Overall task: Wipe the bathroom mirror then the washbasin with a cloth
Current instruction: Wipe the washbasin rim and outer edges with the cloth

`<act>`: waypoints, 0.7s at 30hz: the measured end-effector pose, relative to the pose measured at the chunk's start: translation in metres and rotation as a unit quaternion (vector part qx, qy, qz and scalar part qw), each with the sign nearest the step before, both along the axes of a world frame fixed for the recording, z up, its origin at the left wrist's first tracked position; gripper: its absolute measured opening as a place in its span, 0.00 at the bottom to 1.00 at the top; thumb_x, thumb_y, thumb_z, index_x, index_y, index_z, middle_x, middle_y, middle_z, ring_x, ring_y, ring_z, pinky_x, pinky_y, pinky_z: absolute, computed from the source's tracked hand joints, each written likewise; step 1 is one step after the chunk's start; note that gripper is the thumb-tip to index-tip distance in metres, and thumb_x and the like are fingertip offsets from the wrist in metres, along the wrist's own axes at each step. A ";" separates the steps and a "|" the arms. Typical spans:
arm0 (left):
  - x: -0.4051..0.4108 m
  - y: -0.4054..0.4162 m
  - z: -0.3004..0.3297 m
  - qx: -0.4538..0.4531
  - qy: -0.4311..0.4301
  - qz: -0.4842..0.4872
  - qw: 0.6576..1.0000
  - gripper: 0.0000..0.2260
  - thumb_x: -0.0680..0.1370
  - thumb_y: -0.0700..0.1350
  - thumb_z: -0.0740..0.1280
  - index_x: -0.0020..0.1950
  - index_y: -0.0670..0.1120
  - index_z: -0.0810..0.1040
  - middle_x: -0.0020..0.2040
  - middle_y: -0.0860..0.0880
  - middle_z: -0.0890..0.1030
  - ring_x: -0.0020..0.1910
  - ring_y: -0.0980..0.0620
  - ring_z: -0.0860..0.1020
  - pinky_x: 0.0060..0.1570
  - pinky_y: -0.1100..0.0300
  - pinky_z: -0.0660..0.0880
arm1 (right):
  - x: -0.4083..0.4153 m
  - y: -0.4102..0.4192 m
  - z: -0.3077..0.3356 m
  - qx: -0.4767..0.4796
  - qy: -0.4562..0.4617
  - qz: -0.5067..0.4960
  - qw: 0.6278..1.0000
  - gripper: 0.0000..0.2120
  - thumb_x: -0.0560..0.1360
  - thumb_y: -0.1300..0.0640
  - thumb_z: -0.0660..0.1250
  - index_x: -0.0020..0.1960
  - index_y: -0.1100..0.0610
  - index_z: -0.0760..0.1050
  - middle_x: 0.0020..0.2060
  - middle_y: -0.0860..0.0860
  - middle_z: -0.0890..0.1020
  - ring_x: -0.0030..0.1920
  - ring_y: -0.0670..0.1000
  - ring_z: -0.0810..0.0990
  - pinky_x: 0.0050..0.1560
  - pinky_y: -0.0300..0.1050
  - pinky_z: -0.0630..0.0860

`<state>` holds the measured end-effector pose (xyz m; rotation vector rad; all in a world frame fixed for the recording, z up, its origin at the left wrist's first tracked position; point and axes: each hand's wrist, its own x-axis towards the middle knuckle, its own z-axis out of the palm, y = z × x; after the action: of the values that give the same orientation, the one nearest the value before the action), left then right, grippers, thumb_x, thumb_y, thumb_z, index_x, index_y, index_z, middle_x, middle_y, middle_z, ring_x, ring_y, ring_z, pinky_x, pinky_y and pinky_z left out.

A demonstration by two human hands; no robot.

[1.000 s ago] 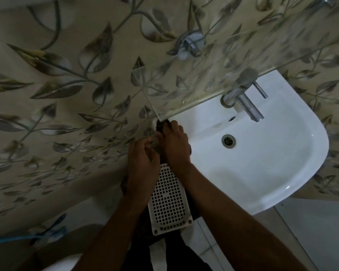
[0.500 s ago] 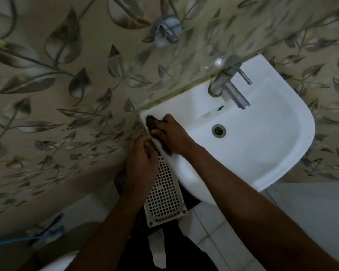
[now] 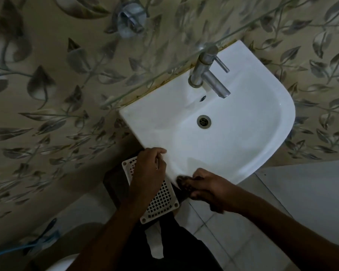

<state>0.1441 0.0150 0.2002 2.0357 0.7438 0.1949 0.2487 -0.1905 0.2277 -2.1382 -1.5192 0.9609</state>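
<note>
Right hand (image 3: 205,189) gripping the dark cloth (image 3: 184,183) has slid from the washbasin's (image 3: 233,133) back corner down to its front rim; left hand (image 3: 149,171), fingers curled, steadies the edge. Basin wiping's well underway.

Dim, murky light; wide-angle bending at the edges, upper wall tiles (image 3: 47,85) motion-blurred.

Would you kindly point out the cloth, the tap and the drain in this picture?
cloth (image 3: 184,182), head view, on the dark wad at the basin's front edge, under the right hand.
tap (image 3: 213,83), head view, on the middle of the metal spout.
drain (image 3: 204,121), head view, on the centre of the metal ring.
</note>
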 end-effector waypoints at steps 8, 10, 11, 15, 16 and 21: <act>0.003 -0.030 -0.004 0.022 -0.028 -0.027 0.999 0.09 0.80 0.38 0.63 0.55 0.48 0.79 0.52 0.53 0.78 0.53 0.51 0.77 0.55 0.52 0.76 | -0.011 0.019 -0.027 0.091 -0.087 0.002 0.992 0.10 0.81 0.52 0.61 0.60 0.49 0.77 0.50 0.52 0.74 0.46 0.50 0.73 0.45 0.46 0.76; 0.006 -0.033 -0.005 0.042 -0.037 -0.035 0.998 0.09 0.80 0.40 0.62 0.55 0.47 0.80 0.52 0.52 0.78 0.54 0.51 0.77 0.56 0.52 0.76 | -0.024 0.037 -0.038 0.096 -0.073 -0.056 0.991 0.07 0.80 0.55 0.62 0.54 0.51 0.78 0.50 0.56 0.76 0.48 0.54 0.75 0.48 0.58 0.76; 0.007 -0.032 -0.006 0.044 -0.040 -0.029 0.998 0.09 0.80 0.41 0.62 0.56 0.47 0.80 0.52 0.52 0.78 0.54 0.52 0.76 0.56 0.52 0.75 | -0.028 0.041 -0.036 0.089 -0.080 -0.083 0.989 0.07 0.79 0.56 0.64 0.56 0.53 0.78 0.50 0.57 0.76 0.48 0.55 0.75 0.47 0.58 0.77; 0.013 -0.021 -0.005 0.040 -0.041 -0.013 0.998 0.09 0.80 0.36 0.63 0.56 0.46 0.80 0.53 0.51 0.77 0.52 0.51 0.76 0.50 0.57 0.73 | -0.034 0.006 -0.028 0.055 -0.113 -0.113 0.986 0.19 0.76 0.52 0.66 0.67 0.52 0.72 0.48 0.55 0.76 0.44 0.54 0.76 0.34 0.42 0.69; 0.015 -0.022 -0.007 0.047 -0.047 -0.021 0.998 0.10 0.79 0.35 0.64 0.55 0.45 0.80 0.52 0.51 0.77 0.52 0.50 0.76 0.50 0.57 0.73 | -0.033 -0.009 -0.031 0.046 -0.125 -0.108 0.985 0.21 0.76 0.52 0.66 0.68 0.51 0.70 0.49 0.55 0.76 0.44 0.55 0.77 0.34 0.42 0.68; 0.028 -0.051 -0.015 0.048 -0.073 -0.071 0.994 0.08 0.78 0.35 0.63 0.52 0.45 0.80 0.50 0.52 0.79 0.51 0.53 0.76 0.53 0.60 0.73 | 0.014 -0.083 -0.036 -0.032 -0.162 -0.226 0.960 0.21 0.72 0.59 0.70 0.64 0.50 0.74 0.53 0.57 0.79 0.51 0.56 0.80 0.43 0.44 0.76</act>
<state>0.1723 -0.0356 0.1848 2.1300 0.5046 0.2995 0.2622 -0.2731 0.1916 -2.6267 -1.0490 0.5252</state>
